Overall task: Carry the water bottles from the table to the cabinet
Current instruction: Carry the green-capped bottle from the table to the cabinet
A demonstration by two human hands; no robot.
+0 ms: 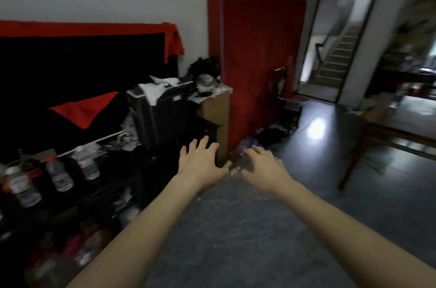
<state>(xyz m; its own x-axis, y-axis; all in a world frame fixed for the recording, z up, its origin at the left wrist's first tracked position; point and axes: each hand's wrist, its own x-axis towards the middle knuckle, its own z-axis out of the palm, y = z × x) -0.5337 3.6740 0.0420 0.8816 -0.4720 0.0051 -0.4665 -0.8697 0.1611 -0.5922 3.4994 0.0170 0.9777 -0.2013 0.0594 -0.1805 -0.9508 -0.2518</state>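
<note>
Both hands, left hand (200, 160) and right hand (264, 165), spread and empty. 3 water bottles (59, 175) on cabinet (132, 165): probably light, slippery plastic; grip mid-body.

Dim room, and the whole view is soft with motion blur; daylight pours through the doorway (339, 44) and throws a white glare patch on the floor (317, 130), the left side sinks into black shadow, and straight lines bend at the wide-angle edges
</note>
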